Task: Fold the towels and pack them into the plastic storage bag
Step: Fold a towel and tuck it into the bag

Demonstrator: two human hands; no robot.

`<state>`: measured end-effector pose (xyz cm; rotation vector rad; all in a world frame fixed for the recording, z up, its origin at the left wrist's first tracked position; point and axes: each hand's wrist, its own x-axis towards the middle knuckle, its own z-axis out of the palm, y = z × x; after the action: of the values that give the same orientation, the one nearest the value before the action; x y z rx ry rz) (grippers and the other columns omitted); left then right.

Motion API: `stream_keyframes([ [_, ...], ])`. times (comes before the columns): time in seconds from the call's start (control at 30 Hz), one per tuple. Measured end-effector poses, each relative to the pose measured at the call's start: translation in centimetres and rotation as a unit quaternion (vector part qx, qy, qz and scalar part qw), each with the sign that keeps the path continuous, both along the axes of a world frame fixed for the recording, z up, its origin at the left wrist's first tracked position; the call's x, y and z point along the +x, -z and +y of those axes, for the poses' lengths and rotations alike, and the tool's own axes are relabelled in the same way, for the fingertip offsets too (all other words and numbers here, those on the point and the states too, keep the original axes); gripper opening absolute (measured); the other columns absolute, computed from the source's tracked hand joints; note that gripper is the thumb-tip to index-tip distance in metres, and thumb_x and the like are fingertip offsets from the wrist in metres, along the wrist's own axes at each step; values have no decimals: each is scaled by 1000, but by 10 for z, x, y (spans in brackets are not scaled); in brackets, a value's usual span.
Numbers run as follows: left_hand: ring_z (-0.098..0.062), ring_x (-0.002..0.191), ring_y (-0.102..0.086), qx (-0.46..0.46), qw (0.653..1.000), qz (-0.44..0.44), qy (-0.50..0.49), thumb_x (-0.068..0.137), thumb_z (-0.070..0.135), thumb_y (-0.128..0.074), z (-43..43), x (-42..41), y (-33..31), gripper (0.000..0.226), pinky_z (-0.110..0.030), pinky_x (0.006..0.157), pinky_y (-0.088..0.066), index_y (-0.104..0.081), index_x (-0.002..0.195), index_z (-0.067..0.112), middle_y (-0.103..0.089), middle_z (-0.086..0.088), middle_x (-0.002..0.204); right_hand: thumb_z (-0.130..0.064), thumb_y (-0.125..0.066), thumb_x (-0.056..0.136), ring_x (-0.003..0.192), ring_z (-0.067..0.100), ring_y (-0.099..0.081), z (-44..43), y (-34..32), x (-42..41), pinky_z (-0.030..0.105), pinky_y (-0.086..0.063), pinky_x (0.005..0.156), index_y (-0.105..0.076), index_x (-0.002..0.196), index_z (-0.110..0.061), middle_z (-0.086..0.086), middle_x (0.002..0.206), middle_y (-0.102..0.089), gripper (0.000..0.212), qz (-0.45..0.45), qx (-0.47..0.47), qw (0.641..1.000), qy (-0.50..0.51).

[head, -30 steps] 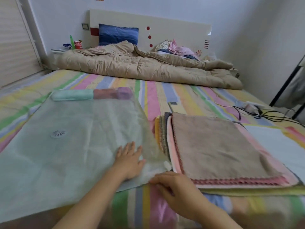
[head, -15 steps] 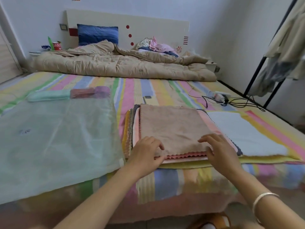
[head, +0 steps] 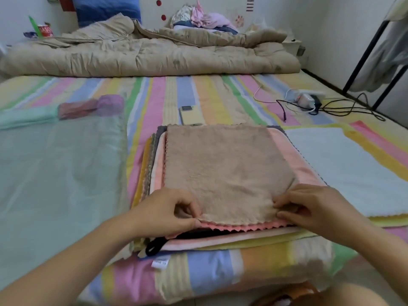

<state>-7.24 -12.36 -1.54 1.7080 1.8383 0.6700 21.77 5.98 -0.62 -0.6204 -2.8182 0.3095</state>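
Well to the left of both grips: the plastic storage bag (head: pixel 61 173), spread flat on the striped sheet (head: pixel 209 272), translucent, with three folded towels (head: pixel 77 109) seemingly inside at its far end, mint, dusky red and purple in a row. Just right of the bag, and under both grips: the stack (head: pixel 152 164) of unfolded towels, edges fanned out in yellow, grey and pink on its left side. At the near-left corner of the top piece, the left hand (head: pixel 167 213), thumb and curled fingers pinching the scalloped hem of the tan towel (head: pixel 225 173). Between the two grips, that hem raised slightly clear of the pink layer beneath. At the near-right corner, the right hand (head: pixel 318 208), likewise pinching the tan towel between thumb and fingertips, cloth puckered at the pinch. Beyond the grips, just past the stack's far edge, a phone (head: pixel 191 115). Right of the right-hand grip, a white towel (head: pixel 344 168) laid flat, partly under the stack as far as can be told. Judged early in the job: three pieces packed at most, the whole stack yet to fold. Probable step in hand: raising the tan towel's near edge for a first fold away from the body. Bag opening not discernible from here.
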Motion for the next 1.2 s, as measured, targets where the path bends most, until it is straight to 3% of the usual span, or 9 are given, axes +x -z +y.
stream_keyframes([
  [0.17,-1,88,-67,-51,998,-31,1,81,29,-73,4,-5,-5,12,-29,82,-55,-70,69,26,-71,18,93,-34,-77,77,86,-9,-62,4,4,-2,20,-54,66,-75,87,-36,-27,92,-69,11,9,4,1000,-22],
  [0.3,-2,81,-67,-45,999,-5,-20,81,37,-64,8,-6,-10,16,-30,79,-53,-71,76,25,-71,16,81,-35,-65,84,72,-4,-59,9,5,-7,20,-49,59,-66,82,-37,-22,77,-64,3,10,-3,1000,-3],
  [0.5,-1,78,-62,40,988,31,-144,91,20,-60,25,-17,-8,20,-24,74,-47,-61,74,31,-67,16,76,-26,-51,95,70,2,-55,30,1,-32,18,-40,60,-48,80,-38,-21,70,-59,19,35,-72,995,54],
  [0.63,-3,76,-59,121,969,91,-195,90,25,-62,45,-29,-12,17,-20,68,-44,-61,76,35,-65,14,73,-44,-52,92,63,8,-56,50,-7,-64,29,-43,62,-55,82,-33,-6,66,-64,15,89,-129,983,95],
  [0.77,-12,74,-59,149,953,155,-215,91,33,-60,74,-51,-12,9,-34,68,-47,-62,83,30,-64,12,75,-64,-62,72,50,5,-43,80,-16,-83,25,-32,54,-61,73,-23,-10,48,-46,41,96,-213,960,154],
  [0.9,-25,81,-58,120,948,178,-237,90,42,-57,100,-80,-3,16,-36,67,-45,-54,80,30,-61,4,82,-45,-74,78,44,2,-43,97,-16,-88,14,-31,45,-53,63,-13,-14,48,-45,41,77,-294,936,180],
  [0.97,-20,73,-56,117,950,159,-243,89,43,-60,109,-87,0,24,-33,61,-40,-46,72,31,-57,7,74,-39,-71,84,58,4,-56,107,-10,-91,19,-40,54,-65,71,-11,-11,62,-61,31,108,-291,928,206],
  [1.1,-8,62,-50,142,944,147,-261,87,43,-64,124,-95,-1,29,-28,54,-33,-46,71,28,-52,11,63,-41,-59,92,82,12,-60,123,-4,-103,25,-43,67,-71,85,-23,-6,86,-67,24,191,-311,898,247],
  [1.2,-13,59,-54,144,939,159,-270,87,48,-63,135,-105,-3,29,-32,53,-38,-49,73,27,-56,6,62,-44,-57,92,89,20,-63,136,1,-115,34,-47,77,-72,93,-13,5,89,-70,35,210,-287,894,272],
])
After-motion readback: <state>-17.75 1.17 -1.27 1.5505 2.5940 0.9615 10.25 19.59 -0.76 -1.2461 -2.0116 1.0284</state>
